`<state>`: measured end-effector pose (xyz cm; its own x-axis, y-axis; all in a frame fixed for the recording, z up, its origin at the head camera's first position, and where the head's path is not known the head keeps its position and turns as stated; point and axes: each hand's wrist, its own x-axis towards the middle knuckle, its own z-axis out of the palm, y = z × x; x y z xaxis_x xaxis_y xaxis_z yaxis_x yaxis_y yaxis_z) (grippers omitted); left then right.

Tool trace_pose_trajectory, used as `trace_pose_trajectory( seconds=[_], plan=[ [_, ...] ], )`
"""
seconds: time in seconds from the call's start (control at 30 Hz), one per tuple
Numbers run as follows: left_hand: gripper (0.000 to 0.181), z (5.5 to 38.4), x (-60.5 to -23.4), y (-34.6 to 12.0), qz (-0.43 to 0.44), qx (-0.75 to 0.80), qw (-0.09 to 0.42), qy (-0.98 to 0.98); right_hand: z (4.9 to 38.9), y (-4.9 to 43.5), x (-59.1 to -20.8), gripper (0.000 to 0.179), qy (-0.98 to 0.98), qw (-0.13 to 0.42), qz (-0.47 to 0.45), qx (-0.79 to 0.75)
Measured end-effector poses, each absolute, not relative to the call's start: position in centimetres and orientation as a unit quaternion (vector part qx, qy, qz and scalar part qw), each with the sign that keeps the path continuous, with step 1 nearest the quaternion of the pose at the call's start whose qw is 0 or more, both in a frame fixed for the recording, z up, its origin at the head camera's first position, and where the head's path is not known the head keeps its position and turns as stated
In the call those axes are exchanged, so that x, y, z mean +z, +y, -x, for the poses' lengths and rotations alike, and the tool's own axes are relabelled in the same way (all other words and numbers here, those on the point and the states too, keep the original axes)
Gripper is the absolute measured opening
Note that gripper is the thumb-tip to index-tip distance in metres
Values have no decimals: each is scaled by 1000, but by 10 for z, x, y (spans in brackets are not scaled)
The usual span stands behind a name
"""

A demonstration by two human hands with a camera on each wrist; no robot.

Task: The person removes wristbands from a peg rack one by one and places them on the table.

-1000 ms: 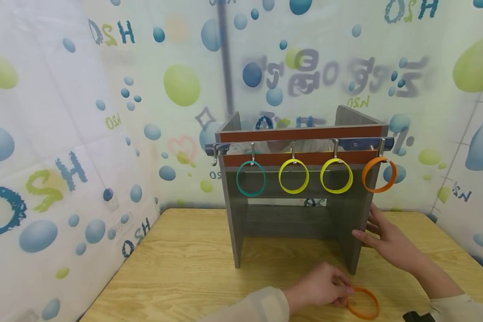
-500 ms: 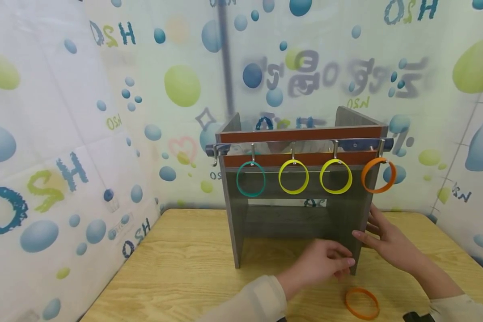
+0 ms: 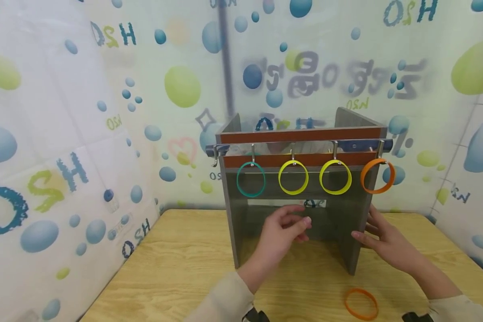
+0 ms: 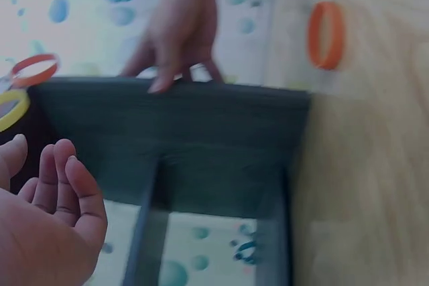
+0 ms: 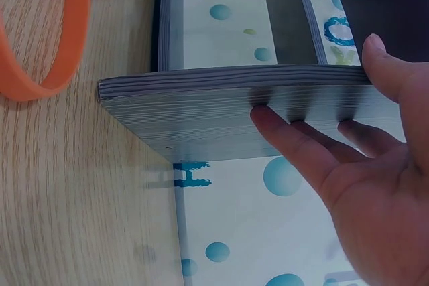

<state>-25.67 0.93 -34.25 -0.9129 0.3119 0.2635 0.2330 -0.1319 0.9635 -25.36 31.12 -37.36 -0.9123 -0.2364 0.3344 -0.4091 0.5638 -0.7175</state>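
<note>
Nearest the person, one loose orange ring (image 5: 78,5) lies flat on the wood-grain tabletop (image 3: 165,259), just in front of the right side panel's foot and apart from both hands. Light sleeves cover both forearms; a black item (image 3: 255,315) sits by the left cuff.

Left hand (image 3: 281,230): raised before the rack's lower opening, below the hanging rings. Fingers side by side and lightly bent, thumb standing apart from them, grip slack.

Right hand (image 3: 390,243): pinching the right side panel (image 3: 350,219), thumb at the front edge, fingertips spread against the outer face.

Next, the grey rack (image 3: 315,190) stands upright on the tabletop, with two side panels, cross boards between them and red-brown strips along the upper front. A shiny metal rail (image 3: 314,146) runs across these strips and projects past both sides.

Hung singly from hooks on the rail, left to right in the head view: a thin teal ring (image 3: 238,180), a yellow ring (image 3: 294,192), a second yellow ring (image 3: 349,181) and an orange hanging ring (image 3: 363,176), the last overlapping the right panel's front edge. A fifth hook (image 3: 215,156) is at the left end.

Farthest, a pale backdrop (image 3: 153,107) bears blue and green spots and lettering, partly mirrored.
</note>
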Motion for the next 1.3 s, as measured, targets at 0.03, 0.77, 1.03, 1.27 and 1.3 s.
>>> trace_pose_trajectory(
  seconds=[0.03,0.77,1.03,1.27,1.3],
  plan=[
    [34,257,-339,4,-204,726,19,656,253,311,-374,100,-878,101,-185,429],
    [33,255,-306,-60,-186,790,-55,582,254,314,-375,99,-889,117,-186,402],
    [25,252,-303,-67,-186,789,-59,583,255,314,-375,100,-893,113,-182,396],
    [22,250,-301,-70,-183,793,-64,578,255,314,-375,100,-893,115,-181,395],
    [22,250,-301,-70,-183,795,-64,576,255,314,-375,100,-894,115,-181,394]
  ],
)
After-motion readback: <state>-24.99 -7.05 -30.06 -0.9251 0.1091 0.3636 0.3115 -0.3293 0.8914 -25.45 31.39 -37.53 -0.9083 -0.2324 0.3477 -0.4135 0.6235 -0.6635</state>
